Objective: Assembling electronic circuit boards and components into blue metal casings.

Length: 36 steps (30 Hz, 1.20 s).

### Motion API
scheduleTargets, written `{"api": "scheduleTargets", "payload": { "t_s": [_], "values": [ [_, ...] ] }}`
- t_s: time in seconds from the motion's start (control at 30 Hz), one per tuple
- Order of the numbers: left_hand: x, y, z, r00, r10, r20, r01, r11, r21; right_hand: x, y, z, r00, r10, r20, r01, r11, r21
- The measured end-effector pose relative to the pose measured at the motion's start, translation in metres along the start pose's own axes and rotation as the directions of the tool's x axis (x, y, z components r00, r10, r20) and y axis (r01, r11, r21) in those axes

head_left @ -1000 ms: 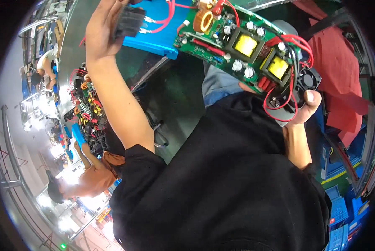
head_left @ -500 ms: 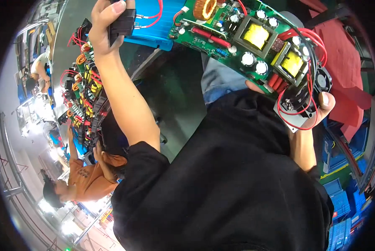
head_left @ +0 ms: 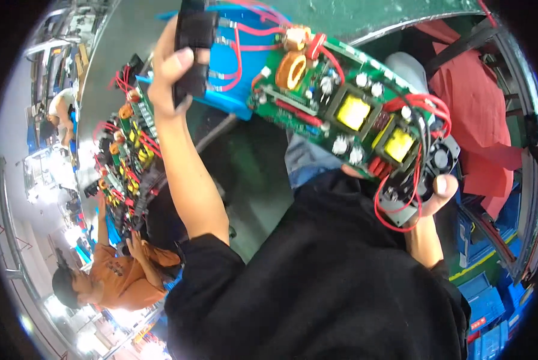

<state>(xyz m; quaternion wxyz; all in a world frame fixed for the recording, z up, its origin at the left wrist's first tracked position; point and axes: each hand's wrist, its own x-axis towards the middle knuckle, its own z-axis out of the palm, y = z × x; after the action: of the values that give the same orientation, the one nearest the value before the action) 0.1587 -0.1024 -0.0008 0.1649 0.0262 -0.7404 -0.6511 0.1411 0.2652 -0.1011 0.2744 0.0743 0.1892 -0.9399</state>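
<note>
At the upper left, my left hand is closed around a black panel with sockets. Red wires run from metal tabs on that panel to a green circuit board. The board carries yellow-wrapped transformers, a copper coil and white-topped capacitors. My right hand grips the board's near right end by a small black fan and its end plate, with the thumb showing; most of its fingers are hidden underneath. Behind the panel and board lies a blue case.
Several wired circuit boards lie heaped on the bench at left. A person in an orange shirt reaches toward them. Red sheet material hangs at right above blue crates. A green bench top spans the far side.
Both hands have come nearer, bringing the panel and board with them; the board's right end has also shifted left. More of the panel and its red wires now shows.
</note>
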Motion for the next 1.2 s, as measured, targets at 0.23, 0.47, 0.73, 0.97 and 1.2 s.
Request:
{"api": "scheduleTargets", "payload": {
  "t_s": [0.23, 0.47, 0.73, 0.97, 1.2],
  "values": [
    [-0.008, 0.004, -0.008, 0.992, -0.124, 0.004, 0.124, 0.992, 0.025, 0.003, 0.002, 0.004, 0.997, 0.073, -0.024, -0.070, 0.993, 0.095],
    [-0.002, 0.008, -0.005, 0.983, -0.182, -0.014, 0.182, 0.983, 0.021, 0.003, 0.001, -0.033, 0.989, 0.136, 0.054, -0.144, 0.967, 0.209],
    [-0.003, 0.004, -0.007, 0.988, -0.154, 0.018, 0.152, 0.984, 0.097, 0.005, 0.000, -0.016, 0.983, 0.178, 0.032, -0.180, 0.981, 0.072],
    [-0.005, 0.004, -0.011, 0.990, -0.129, 0.063, 0.122, 0.987, 0.105, 0.001, 0.005, -0.007, 0.997, 0.026, 0.066, -0.047, 0.938, 0.342],
    [-0.003, 0.011, 0.004, 0.981, -0.174, -0.090, 0.183, 0.977, 0.111, 0.006, -0.008, -0.003, 0.998, 0.043, 0.047, -0.047, 0.996, 0.078]
  ]
}}
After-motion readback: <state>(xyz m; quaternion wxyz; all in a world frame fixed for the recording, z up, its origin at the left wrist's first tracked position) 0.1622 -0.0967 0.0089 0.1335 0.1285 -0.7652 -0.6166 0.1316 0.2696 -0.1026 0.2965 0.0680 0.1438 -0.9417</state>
